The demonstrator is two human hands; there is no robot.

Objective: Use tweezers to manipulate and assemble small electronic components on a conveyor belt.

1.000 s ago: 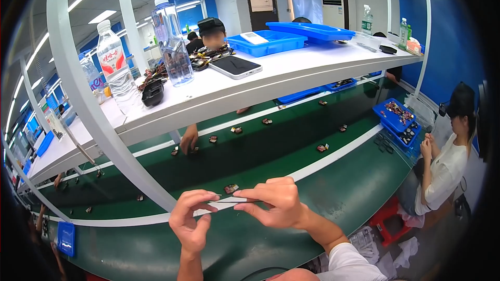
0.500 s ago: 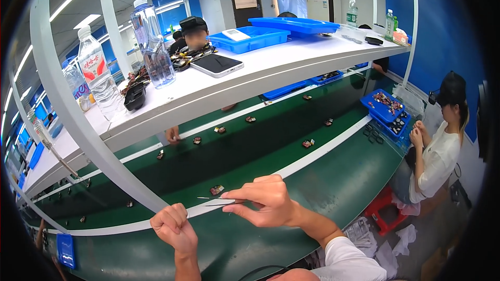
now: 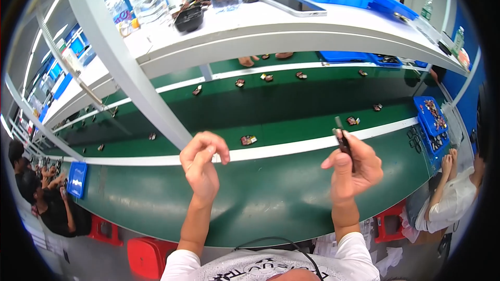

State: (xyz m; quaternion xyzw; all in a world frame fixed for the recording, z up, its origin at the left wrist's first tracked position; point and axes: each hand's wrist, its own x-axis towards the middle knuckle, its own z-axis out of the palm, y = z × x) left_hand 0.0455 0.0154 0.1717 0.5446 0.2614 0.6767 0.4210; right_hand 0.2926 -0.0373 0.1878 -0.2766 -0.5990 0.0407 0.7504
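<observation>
A pair of dark tweezers (image 3: 344,145) with silvery tips points up and away from my right hand (image 3: 357,169), which is closed around it. Both tweezer tips stand a little apart, with nothing visible between them. My left hand (image 3: 203,164) is raised over the near edge of the white strip, its fingers loosely bent and apart from the thumb; I see nothing in it. Beyond the hands, small electronic parts with dark, reddish and pale bits lie spaced along the dark green belt; one such part (image 3: 249,140) is nearest my left hand, another (image 3: 353,120) is just past the tweezers.
A white shelf (image 3: 291,39) on grey posts (image 3: 127,62) spans the belt, bearing bottles, a phone-like device and blue trays. Stacked blue trays of parts (image 3: 431,119) stand at right beside a person in white (image 3: 450,200). Further people sit at left near a blue tray (image 3: 77,179).
My hands have moved apart, the right one going rightward with the tweezers, now pointing upward. My left fist has loosened. The view has tilted down and shifted left.
</observation>
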